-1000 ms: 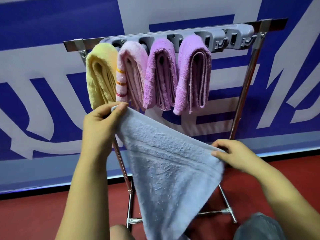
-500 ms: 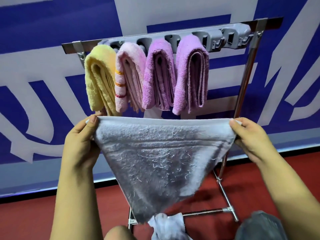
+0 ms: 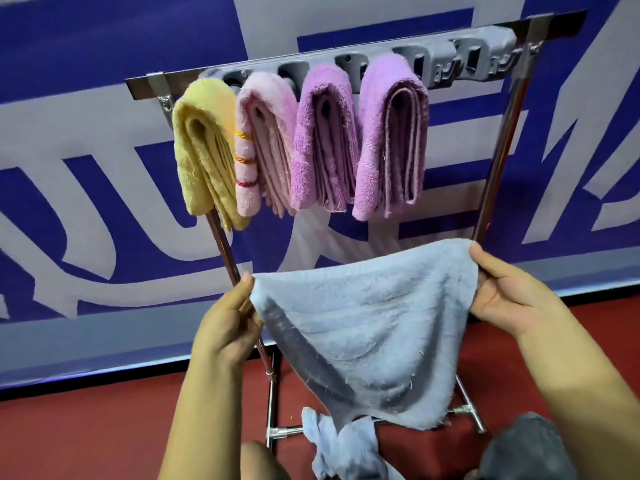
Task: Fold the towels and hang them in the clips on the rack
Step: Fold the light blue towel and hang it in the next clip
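Observation:
I hold a light blue towel point(image 3: 367, 327) spread in front of the rack. My left hand point(image 3: 227, 327) pinches its left top corner and my right hand point(image 3: 502, 292) pinches its right top corner, which sits higher. The towel sags into a point below. On the grey clip bar point(image 3: 460, 60) of the metal rack point(image 3: 498, 140) hang several folded towels: a yellow towel point(image 3: 204, 157), a pale pink striped towel point(image 3: 263, 140), a mauve towel point(image 3: 322, 140) and a lilac towel point(image 3: 388, 133). The clips to the right of the lilac towel hold nothing.
A blue-and-white banner wall point(image 3: 86, 168) stands right behind the rack. The floor point(image 3: 86, 427) is red. Another light blue cloth point(image 3: 343, 445) lies low by the rack's foot bar point(image 3: 287, 431). A dark grey cloth point(image 3: 526, 448) shows at the bottom right.
The towel went from slanting, left corner high, to stretched level between both hands; now the top edge is slack and tilts up to the right. The view has shifted left.

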